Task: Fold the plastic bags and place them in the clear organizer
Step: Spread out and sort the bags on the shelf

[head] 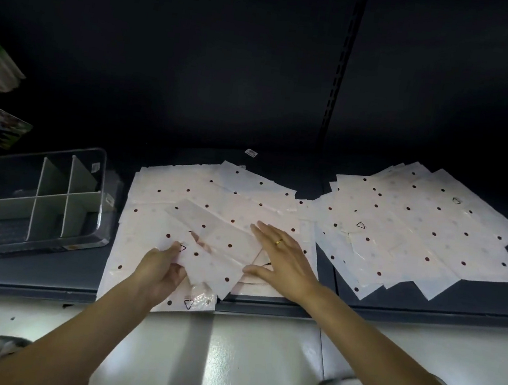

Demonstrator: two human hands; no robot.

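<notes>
At the near edge of the dark shelf [44, 275], a partly folded plastic bag [217, 245] is held above a stack of bags [163, 194]. Its near left corner is pinched by the left hand [159, 272], thumb on top and fingers curled beneath. The right hand [282, 260] is laid flat, fingers straight and spread, touching the bag's right end and gripping nothing. The film is judged light, thin, limp and slippery, apt to spring open unless creased firmly; it is best taken at corners and edges. Farther right, well apart, a second pile of bags [427, 232] is fanned out. To the far left, the clear organizer [31, 194] is seen, its divided compartments apparently holding nothing yet.
</notes>
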